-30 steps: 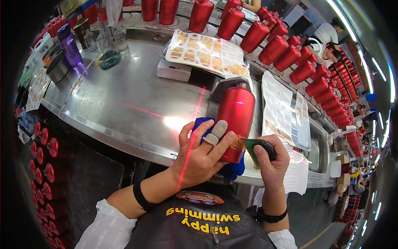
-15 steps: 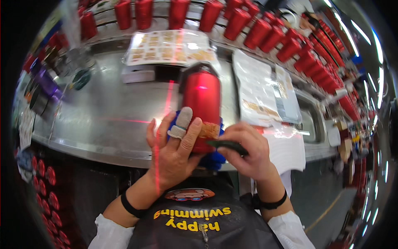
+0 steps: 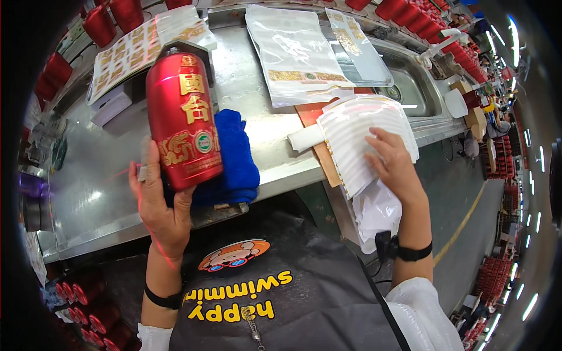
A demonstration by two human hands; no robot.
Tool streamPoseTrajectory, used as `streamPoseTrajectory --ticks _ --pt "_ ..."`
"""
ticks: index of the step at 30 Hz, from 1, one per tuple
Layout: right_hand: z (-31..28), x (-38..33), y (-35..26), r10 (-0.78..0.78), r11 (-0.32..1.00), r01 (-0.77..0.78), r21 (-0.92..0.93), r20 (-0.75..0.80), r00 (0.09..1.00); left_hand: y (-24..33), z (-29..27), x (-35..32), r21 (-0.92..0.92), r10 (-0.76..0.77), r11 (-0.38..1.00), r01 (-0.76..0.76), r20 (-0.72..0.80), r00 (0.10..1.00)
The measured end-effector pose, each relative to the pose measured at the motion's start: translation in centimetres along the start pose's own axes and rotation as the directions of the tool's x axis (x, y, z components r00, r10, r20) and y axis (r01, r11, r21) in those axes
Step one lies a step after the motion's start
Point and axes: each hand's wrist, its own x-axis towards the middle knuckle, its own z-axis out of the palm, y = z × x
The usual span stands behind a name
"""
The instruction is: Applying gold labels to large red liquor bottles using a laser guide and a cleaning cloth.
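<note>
My left hand [image 3: 164, 213] holds a red bottle [image 3: 170, 93] with gold characters, a gold band and a small green round emblem. Its fingers run along the left side and the thumb is near the base; one finger wears a grey wrap. A dark angular holder [image 3: 206, 55] shows behind the bottle's top. Beneath and beside the bottle lies a folded blue cloth [image 3: 239, 161]. My right hand [image 3: 395, 167], fingers spread, is over a stack of white striped sheets [image 3: 354, 128] at the bench's front edge. I cannot tell whether its fingertips touch them.
Decal sheets with gold print [image 3: 126, 55] lie at the back left on the metal bench [image 3: 275, 134]. More white sheets [image 3: 295, 47] lie behind the stack. A sink [image 3: 410, 82] is at the right. Red bottles [image 3: 99, 26] line the far side.
My right hand has left the bottle and moved right to the white sheets; the dark green tool it held is no longer seen. The bottle is turned, showing its gold print. The view has shifted right.
</note>
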Motion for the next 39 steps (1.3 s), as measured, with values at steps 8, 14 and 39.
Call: streamPoseTrajectory --ticks 8,14,39 --pt "-0.2 -3.3 -4.0 0.032 0.994 -0.039 0.106 0.061 0.998 0.3 0.0 0.2 -0.039 -0.037 0.999 0.038 0.014 0.999" --pt "0.1 -3.8 -3.9 0.061 0.990 -0.070 0.121 0.075 0.995 0.4 0.4 0.0 -0.063 -0.076 0.995 0.076 0.005 0.997" --pt "0.2 -3.4 -2.2 0.041 0.901 -0.058 0.429 0.049 0.998 0.5 0.7 0.0 -0.161 -0.078 0.984 0.074 -0.020 0.997"
